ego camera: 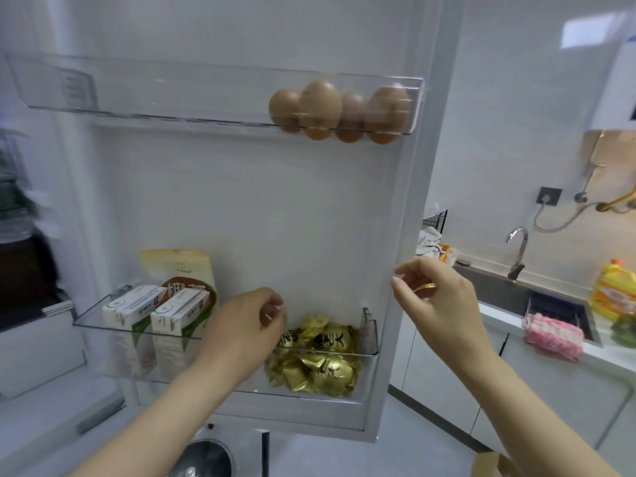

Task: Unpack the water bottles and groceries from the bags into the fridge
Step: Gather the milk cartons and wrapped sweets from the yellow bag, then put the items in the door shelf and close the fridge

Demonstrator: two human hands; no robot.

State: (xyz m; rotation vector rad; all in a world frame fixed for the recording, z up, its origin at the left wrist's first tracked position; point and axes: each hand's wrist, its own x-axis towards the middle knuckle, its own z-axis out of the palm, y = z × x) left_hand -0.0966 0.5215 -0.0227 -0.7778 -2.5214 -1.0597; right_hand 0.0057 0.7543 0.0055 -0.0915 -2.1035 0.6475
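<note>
Spillage looks the likeliest slip here. The right hand [437, 297] is curled round a single gold-wrapped sweet [425, 287], held up beside the outer edge of the fridge door [275, 218], above and to the right of the lower door shelf [89, 325] where the heap of gold sweets [320, 352] already lies. Let go from there, I judge it could miss the shelf's front wall and fall to the floor, or land on the heap, which rises about to the front rim, and knock others over it. The left hand [247, 325] hovers at the shelf between the heap and two milk cartons [134, 325], fingers bent with thumb near forefinger; whether it pinches anything I cannot tell. A careless sweep of that wrist could tip the nearer carton. The eggs [339, 110] in the upper door shelf [137, 108] sit crowded at its right end, so a shove on the door may rattle them
</note>
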